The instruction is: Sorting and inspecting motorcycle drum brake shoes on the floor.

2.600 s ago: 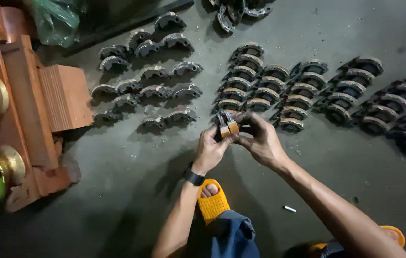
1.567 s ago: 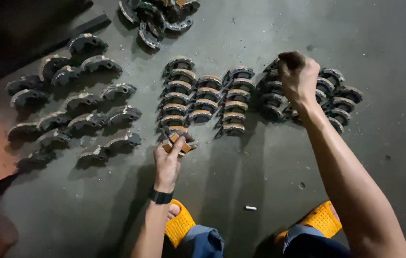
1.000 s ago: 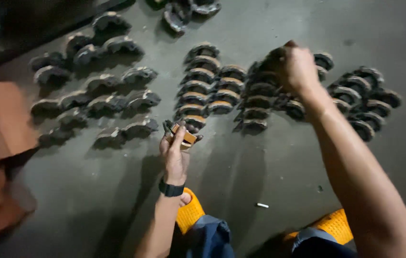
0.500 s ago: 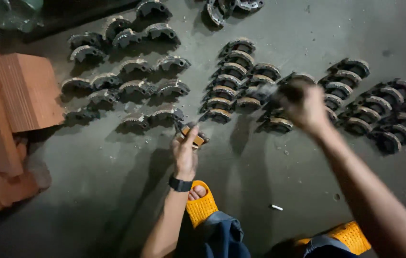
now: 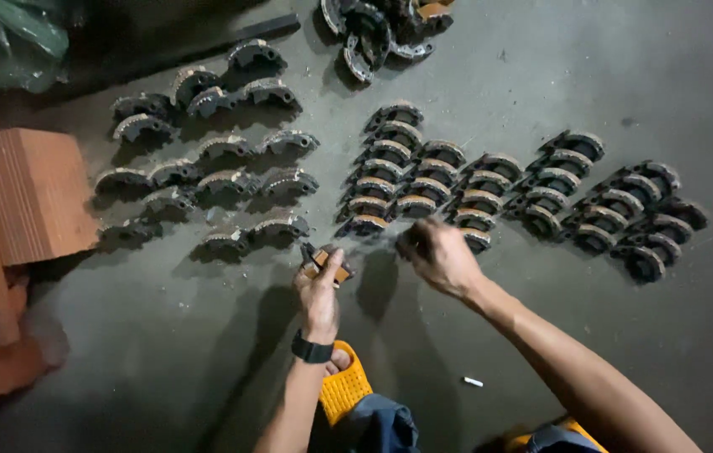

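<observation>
- Since half a second back, the right hand (image 5: 438, 254) has pulled in from the rows of parts toward the left one; it's blurry from the motion, and it now sits just beside the left hand (image 5: 320, 289) instead of out over the rows.
- Head view, the only one: the left hand is closed around a small curved brake shoe (image 5: 325, 260) with an orange-brown face, pinched between thumb and fingers and held just above the concrete floor (image 5: 163, 335). A dark watch (image 5: 312, 349) is on that wrist.
- Right hand is curled loosely, fingers bent inward. Too smeared for me to tell whether anything is in it.
- Right of the held shoe, a tidy block of brake shoes stands on edge in short rows (image 5: 423, 180), and a second batch of rows (image 5: 608, 201) runs farther right. The right hand is at the near edge of the first block.
- Left of the hands there's a looser spread of greyer shoes (image 5: 214, 168) lying in rough lines on the floor.
- Up top, a jumbled heap of shoes (image 5: 377, 29).
- Far left, a reddish ribbed brick (image 5: 33, 197), with a green plastic bag (image 5: 12, 42) in the corner above it.
- Bottom of the view: a yellow sandal (image 5: 344, 390) under the left forearm, and a small white stub (image 5: 473, 382) lying on the floor near the right forearm.
</observation>
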